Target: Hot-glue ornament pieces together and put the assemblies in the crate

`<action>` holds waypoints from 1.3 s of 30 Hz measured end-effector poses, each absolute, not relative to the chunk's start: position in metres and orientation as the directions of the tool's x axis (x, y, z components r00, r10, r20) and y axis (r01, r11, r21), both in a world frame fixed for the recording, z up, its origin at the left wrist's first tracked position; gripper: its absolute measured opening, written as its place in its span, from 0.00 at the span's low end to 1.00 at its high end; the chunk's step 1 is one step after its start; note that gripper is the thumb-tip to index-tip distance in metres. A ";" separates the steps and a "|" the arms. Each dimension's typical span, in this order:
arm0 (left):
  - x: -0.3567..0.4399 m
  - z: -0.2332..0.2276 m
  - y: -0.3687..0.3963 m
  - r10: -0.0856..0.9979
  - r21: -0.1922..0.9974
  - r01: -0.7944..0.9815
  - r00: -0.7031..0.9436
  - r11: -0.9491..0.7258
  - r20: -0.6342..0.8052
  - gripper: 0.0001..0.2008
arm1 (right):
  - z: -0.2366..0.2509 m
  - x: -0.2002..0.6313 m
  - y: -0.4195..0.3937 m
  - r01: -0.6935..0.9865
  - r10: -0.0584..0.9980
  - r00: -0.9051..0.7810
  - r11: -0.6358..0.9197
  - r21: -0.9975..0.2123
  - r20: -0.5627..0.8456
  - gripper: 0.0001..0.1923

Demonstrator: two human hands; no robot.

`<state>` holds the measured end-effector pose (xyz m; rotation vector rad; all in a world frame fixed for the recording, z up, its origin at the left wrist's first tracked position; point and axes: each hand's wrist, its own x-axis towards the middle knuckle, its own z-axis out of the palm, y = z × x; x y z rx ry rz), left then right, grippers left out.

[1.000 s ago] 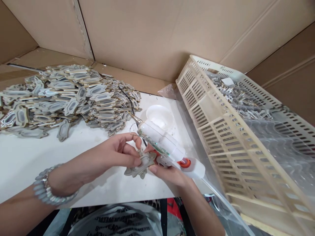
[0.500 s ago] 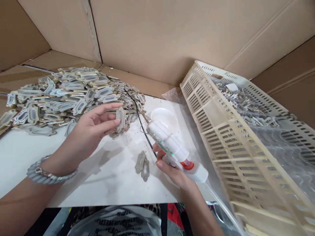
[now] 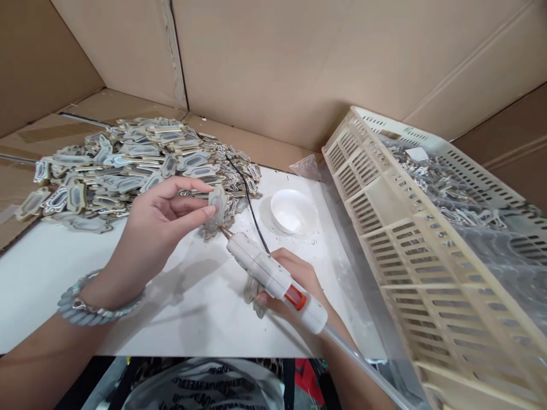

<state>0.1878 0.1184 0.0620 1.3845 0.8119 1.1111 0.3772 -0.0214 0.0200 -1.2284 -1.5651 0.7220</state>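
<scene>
Between thumb and fingers, my left hand (image 3: 171, 216) pinches a small grey ornamental frame plate (image 3: 217, 206), held upright above the white board. My right hand (image 3: 290, 273) is wrapped round a white hot glue gun (image 3: 269, 270) with an orange window and a clear glue stick running out of its back. The gun's metal nozzle (image 3: 225, 230) is at the lower end of the held plate; whether it touches, I cannot tell. Beneath the gun, loose grey plates (image 3: 253, 291) lie partly hidden. A heap of similar plates (image 3: 141, 165) spreads behind my left hand.
A white bowl (image 3: 294, 212) sits beyond the glue gun, with a black cord (image 3: 252, 210) running beside it. On the right stands a cream plastic crate (image 3: 393, 245) holding small metal parts and clear trays. Cardboard walls (image 3: 273, 68) enclose the back. A clear plastic bag (image 3: 305, 166) lies near the crate.
The glue gun has swung left and turned in my right hand, bringing its nozzle from near the bowl to the held plate. The whole view has shifted slightly.
</scene>
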 end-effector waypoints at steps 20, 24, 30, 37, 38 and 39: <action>0.188 0.066 0.114 0.925 0.978 -0.084 0.318 -0.189 0.206 0.11 | 0.018 0.379 -0.022 0.422 0.963 -0.010 0.247 -0.872 0.268 0.08; 0.188 0.066 0.114 0.926 0.978 -0.074 0.315 -0.194 0.207 0.12 | 0.017 0.380 -0.023 0.426 0.966 -0.014 0.239 -0.872 0.258 0.05; 0.187 0.065 0.115 0.935 0.980 -0.050 0.297 -0.190 0.196 0.13 | 0.018 0.380 -0.023 0.422 0.967 -0.005 0.232 -0.877 0.254 0.05; 0.183 0.063 0.119 0.952 0.985 -0.050 0.253 -0.163 0.171 0.16 | 0.021 0.381 -0.023 0.461 0.973 0.006 0.202 -0.864 0.231 0.08; 0.183 0.063 0.119 0.951 0.986 -0.051 0.260 -0.159 0.167 0.16 | 0.022 0.381 -0.023 0.468 0.974 0.016 0.192 -0.863 0.225 0.08; 0.183 0.063 0.119 0.950 0.986 -0.054 0.264 -0.155 0.164 0.16 | 0.023 0.381 -0.022 0.473 0.975 0.029 0.182 -0.862 0.222 0.09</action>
